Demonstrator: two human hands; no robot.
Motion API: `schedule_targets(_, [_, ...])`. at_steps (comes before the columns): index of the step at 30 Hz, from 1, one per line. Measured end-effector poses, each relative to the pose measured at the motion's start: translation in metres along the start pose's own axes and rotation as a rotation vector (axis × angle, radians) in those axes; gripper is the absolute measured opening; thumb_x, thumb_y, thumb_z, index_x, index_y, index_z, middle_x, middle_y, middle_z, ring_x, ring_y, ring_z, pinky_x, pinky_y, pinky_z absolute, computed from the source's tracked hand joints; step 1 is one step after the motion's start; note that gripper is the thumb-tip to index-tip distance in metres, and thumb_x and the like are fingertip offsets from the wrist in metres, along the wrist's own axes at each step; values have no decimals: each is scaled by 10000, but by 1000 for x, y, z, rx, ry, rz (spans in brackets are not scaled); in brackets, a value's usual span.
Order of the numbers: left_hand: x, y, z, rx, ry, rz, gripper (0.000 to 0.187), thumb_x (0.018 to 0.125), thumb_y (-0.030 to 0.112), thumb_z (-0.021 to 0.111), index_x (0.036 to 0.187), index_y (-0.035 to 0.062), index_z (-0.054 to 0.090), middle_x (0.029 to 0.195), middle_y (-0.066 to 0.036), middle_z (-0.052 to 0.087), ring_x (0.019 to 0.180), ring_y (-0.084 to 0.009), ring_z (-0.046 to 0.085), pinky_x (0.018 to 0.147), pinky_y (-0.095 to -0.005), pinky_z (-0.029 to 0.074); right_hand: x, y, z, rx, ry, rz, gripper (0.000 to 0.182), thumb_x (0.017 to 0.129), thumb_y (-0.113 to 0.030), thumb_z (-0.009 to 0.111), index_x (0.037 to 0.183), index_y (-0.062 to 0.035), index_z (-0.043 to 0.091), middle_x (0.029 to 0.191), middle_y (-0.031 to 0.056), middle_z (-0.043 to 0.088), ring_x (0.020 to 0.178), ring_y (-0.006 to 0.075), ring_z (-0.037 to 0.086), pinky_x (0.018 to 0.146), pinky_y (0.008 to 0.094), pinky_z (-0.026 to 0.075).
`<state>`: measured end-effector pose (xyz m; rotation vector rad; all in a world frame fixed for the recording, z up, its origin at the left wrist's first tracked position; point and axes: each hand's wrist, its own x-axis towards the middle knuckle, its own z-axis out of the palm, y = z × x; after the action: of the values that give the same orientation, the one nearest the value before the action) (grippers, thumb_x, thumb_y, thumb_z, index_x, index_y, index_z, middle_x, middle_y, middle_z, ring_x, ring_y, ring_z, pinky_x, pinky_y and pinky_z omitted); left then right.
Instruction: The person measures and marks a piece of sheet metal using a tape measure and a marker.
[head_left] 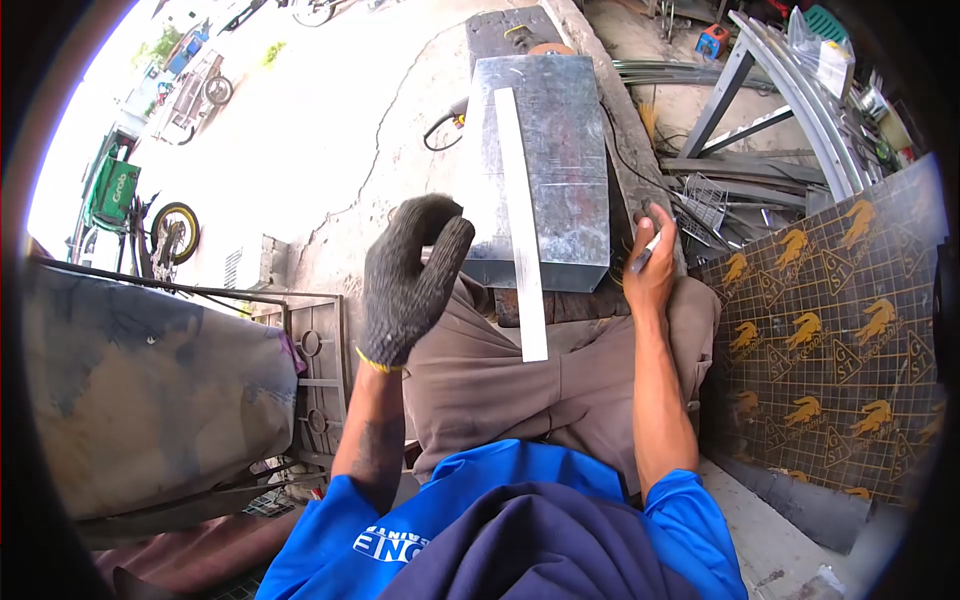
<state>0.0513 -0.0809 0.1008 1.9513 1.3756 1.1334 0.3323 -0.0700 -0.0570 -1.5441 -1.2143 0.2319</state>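
Note:
My left hand point(412, 280), in a dark knit glove with a yellow cuff, is raised at the near left corner of a grey sheet-metal box point(570, 170). Its fingers are bent and apart from the thumb, with nothing seen between them. My bare right hand point(652, 262) is beside the box's near right corner, closed on a slim pen-like marker point(645, 256). Lengthwise on the box lies a long pale flat strip point(523, 230), its near end sticking out over my lap. Neither hand touches the strip.
Behind the box is a grinding disc point(550, 49), and a cable runs along the right. Grey metal frames point(735, 85) stand at the far right, near a patterned black board point(820, 350). A cloth-covered panel point(160, 380) and metal gate point(318, 370) are at left.

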Motion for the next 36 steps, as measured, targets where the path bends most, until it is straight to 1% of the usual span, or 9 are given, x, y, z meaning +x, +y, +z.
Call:
schedule_targets(1, [22,-4,-5,107,-120,69,353,980,149,736,1285,-2,646,1202,-140,712,1147,-220,668,1003,-367,525,1,-12,-2,52,53,13,310,1111,-234,504,1322,-11,549,1162,254,712,1085,401,706,918,449,548])
schedule_targets(3, [64,-24,-6,282,-303,322,506,905,300,811,1316,52,652,1343,-168,663,1271,-298,625,1078,-418,489,4,-35,-12,133,122,-143,265,1087,-156,552,1284,19,578,1168,214,725,1093,312,716,926,399,561])
schedule_targets(5, [100,-47,-8,123,-532,232,629,880,231,844,1432,76,586,1465,-153,587,1403,-298,518,1174,-435,414,-8,-61,-28,160,117,-235,211,1025,-68,632,1215,23,613,1106,184,738,978,255,739,853,358,582])
schedule_targets(9, [133,-34,2,321,-708,232,800,793,340,906,1465,83,556,1500,-161,559,1410,-307,514,1167,-436,428,-53,-111,-53,256,-188,-249,309,905,-67,798,1153,11,633,995,135,742,700,189,721,621,296,578])
schedule_targets(12, [144,-40,15,374,-713,307,855,781,393,905,1493,100,534,1513,-174,546,1415,-328,508,1170,-446,425,-76,-132,-51,339,-329,-76,428,853,-146,876,1163,-3,620,1050,150,730,683,191,710,595,313,575])
schedule_targets(13, [146,-42,19,404,-691,369,866,781,409,903,1500,103,529,1513,-178,544,1418,-336,504,1173,-448,421,-79,-137,-49,346,-358,-84,457,846,-91,878,1195,-8,594,955,120,738,665,134,695,591,256,557])
schedule_targets(19, [155,-43,37,469,-667,439,886,802,428,889,1530,102,504,1540,-179,525,1456,-325,472,1207,-437,388,-85,-138,-36,560,-292,99,466,873,28,789,1276,17,556,1240,153,657,751,167,715,617,289,566])
schedule_targets(32, [162,-49,42,513,-688,489,895,845,482,844,1562,103,465,1603,-184,452,1512,-328,391,1252,-433,320,-90,-138,-31,571,-250,151,486,874,41,780,1313,20,574,1153,124,695,765,152,704,653,284,567])
schedule_targets(36, [163,-49,42,540,-713,457,909,854,496,830,1583,122,435,1624,-178,425,1533,-327,353,1263,-438,301,-90,-138,-32,540,-277,177,477,884,30,777,1318,4,578,987,115,716,744,151,700,653,284,557])
